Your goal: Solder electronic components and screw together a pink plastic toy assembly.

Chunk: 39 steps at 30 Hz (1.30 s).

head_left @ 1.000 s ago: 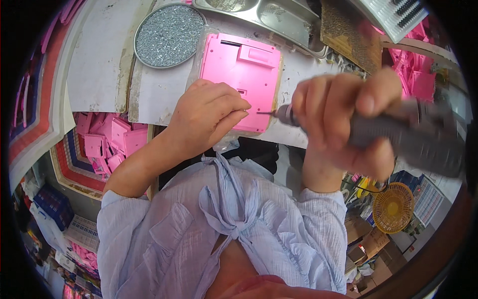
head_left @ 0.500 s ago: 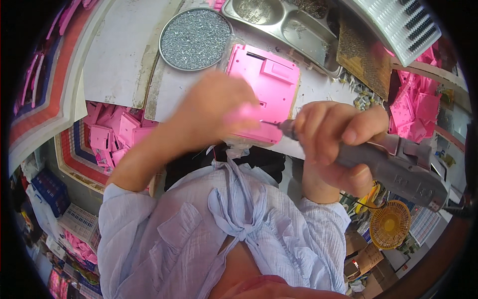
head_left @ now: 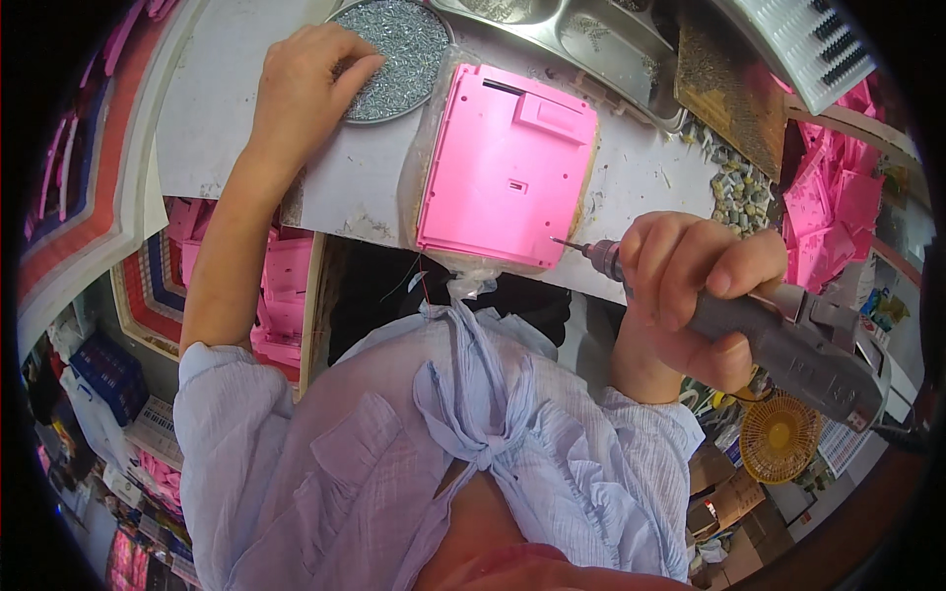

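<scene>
My left hand (head_left: 307, 87) is at the left rim of a round metal dish (head_left: 450, 32). The dish is full of small silver screws (head_left: 406, 39). Thumb and forefinger come together in a pinch over them; anything between the tips is too small to make out. My right hand (head_left: 695, 286) is wrapped round a grey electric screwdriver (head_left: 778, 350). Its thin bit points left, beside the lower right corner of a pink plastic panel (head_left: 503, 187). That panel lies flat on a pad wrapped in clear plastic (head_left: 419, 177), at the table's near edge.
A steel compartment tray (head_left: 611, 64) stands at the back, beside a brown board (head_left: 729, 108). Small loose metal parts (head_left: 739, 187) are heaped to the right. Pink parts fill a bin (head_left: 286, 286) at lower left and lie piled at far right (head_left: 838, 212). A white ridged rack (head_left: 788, 49) overhangs the upper right.
My left hand has moved from over the pink panel, up and left to the dish. The screwdriver has shifted slightly right, and its bit has come away from my left fingers.
</scene>
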Tool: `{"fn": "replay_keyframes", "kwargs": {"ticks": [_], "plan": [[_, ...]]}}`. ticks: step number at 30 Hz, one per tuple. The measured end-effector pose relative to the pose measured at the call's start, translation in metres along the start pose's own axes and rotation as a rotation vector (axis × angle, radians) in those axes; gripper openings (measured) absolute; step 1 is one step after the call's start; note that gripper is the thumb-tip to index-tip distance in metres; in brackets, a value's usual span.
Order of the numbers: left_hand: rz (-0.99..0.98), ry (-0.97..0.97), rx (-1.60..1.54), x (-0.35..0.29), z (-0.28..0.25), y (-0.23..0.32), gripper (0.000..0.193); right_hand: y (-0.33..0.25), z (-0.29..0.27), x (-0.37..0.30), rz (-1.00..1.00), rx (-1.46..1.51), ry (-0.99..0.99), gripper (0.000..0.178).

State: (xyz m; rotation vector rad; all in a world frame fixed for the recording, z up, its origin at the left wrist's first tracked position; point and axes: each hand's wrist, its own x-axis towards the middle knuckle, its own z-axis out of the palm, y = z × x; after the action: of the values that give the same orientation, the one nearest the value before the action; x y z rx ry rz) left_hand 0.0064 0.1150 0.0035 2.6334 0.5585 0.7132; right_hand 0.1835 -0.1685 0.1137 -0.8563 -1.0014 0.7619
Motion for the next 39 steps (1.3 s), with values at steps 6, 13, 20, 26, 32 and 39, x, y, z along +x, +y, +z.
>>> {"fn": "replay_keyframes", "kwargs": {"ticks": [6,13,20,26,32,39], "plan": [[0.002,-0.006,0.009,0.000,-0.004,-0.009,0.025,-0.003,-0.004,-0.016,0.001,0.022,0.011,0.039],[-0.157,-0.094,-0.310,-0.018,-0.015,0.052,0.013,-0.016,-0.037,-0.004,-0.063,-0.130,0.152,0.037],[-0.119,-0.067,-0.350,-0.054,-0.030,0.078,0.009,-0.029,-0.088,0.050,-0.008,-0.300,0.364,0.030],[-0.247,-0.165,-0.417,-0.088,-0.039,0.071,0.016,-0.029,-0.059,0.057,-0.365,-0.709,0.553,0.045],[-0.284,-0.173,-0.608,-0.106,-0.022,0.078,0.009,0.055,0.013,0.042,-0.329,-1.172,-0.220,0.052],[-0.045,-0.066,-0.536,-0.135,-0.008,0.092,0.010,0.090,0.023,0.035,-0.103,-1.054,-0.705,0.045]]}}
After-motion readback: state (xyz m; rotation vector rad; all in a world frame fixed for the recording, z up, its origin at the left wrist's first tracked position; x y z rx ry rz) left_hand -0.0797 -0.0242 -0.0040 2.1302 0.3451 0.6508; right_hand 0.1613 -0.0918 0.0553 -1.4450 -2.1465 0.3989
